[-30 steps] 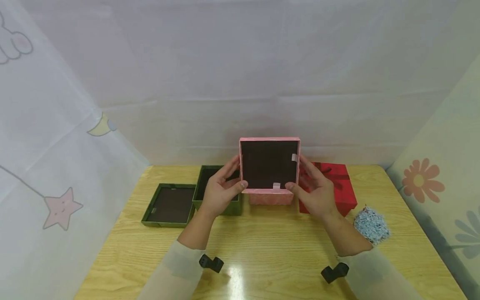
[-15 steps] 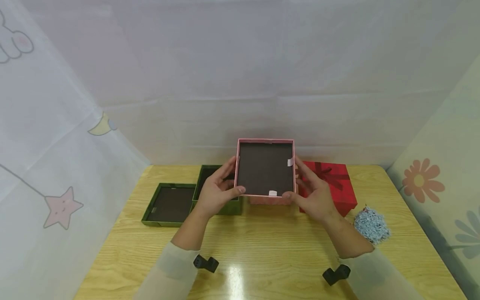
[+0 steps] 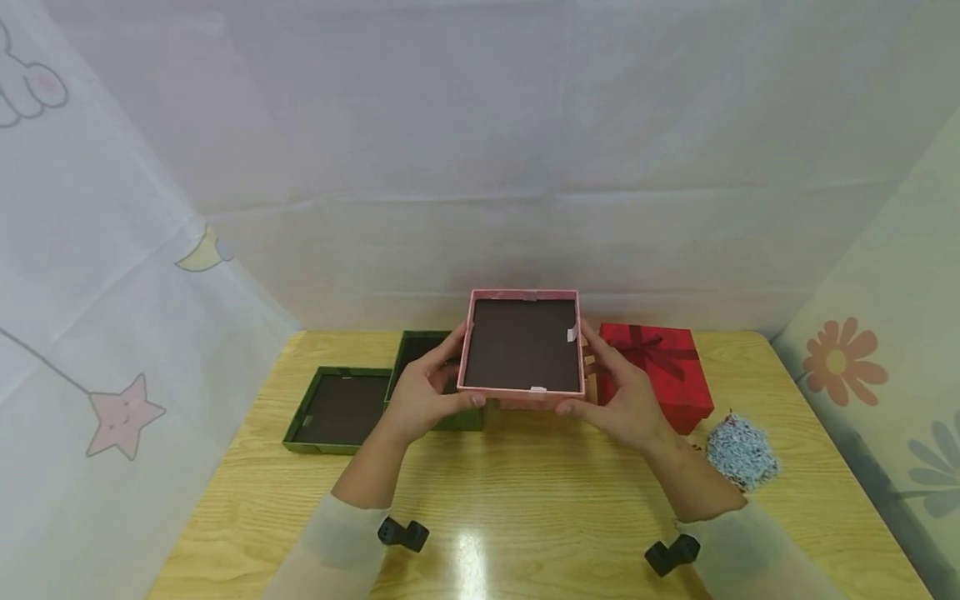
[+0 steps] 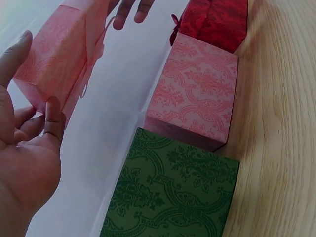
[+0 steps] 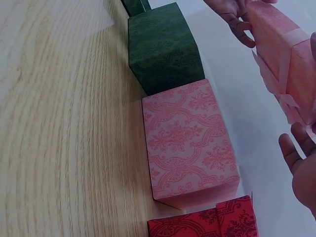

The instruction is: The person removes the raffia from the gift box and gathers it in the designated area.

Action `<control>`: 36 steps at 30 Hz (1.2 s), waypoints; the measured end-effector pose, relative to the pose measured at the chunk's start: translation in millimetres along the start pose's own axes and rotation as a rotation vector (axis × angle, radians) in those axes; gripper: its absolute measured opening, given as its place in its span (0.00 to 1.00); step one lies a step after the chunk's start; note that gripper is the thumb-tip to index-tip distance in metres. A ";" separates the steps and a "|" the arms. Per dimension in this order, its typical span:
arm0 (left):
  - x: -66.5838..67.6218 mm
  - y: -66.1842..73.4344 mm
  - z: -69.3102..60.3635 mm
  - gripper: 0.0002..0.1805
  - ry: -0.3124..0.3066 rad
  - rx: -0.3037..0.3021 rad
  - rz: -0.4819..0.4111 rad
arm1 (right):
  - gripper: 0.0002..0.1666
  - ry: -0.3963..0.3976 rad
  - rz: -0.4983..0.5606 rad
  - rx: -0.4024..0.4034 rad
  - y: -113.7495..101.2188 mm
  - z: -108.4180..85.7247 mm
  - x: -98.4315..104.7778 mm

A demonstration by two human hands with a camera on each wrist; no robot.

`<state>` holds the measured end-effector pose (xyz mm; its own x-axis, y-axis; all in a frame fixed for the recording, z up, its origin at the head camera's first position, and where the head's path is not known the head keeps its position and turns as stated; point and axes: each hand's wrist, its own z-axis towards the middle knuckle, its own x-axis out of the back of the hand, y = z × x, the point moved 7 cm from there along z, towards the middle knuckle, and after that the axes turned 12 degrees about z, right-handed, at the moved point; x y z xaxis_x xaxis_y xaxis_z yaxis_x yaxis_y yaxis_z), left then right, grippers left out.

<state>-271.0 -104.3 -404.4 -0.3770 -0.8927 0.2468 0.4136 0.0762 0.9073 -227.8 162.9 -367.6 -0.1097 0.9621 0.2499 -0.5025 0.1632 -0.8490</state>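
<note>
Got the left hand (image 3: 423, 396) and right hand (image 3: 628, 402) both clamped on a pink lid (image 3: 525, 346), green box (image 4: 173, 186) left, red box (image 3: 666, 372) right.

The pink lid (image 3: 525, 346) looks papery, the wood-grained table (image 3: 525, 500) glossy.

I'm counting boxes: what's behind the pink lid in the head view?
A pink box peeks out below the pink lid; the rest, including its top and any contents, is covered there.
</note>
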 end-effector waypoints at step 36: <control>19.4 -12.7 -49.9 0.57 0.063 0.146 0.196 | 0.66 -0.052 -0.013 -0.019 39.7 -25.8 -32.9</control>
<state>-242.3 -144.8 -428.1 -0.2468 -0.8801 0.4055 0.3477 0.3101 0.8848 -222.0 143.3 -421.5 -0.1480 0.9473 0.2843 -0.4879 0.1801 -0.8541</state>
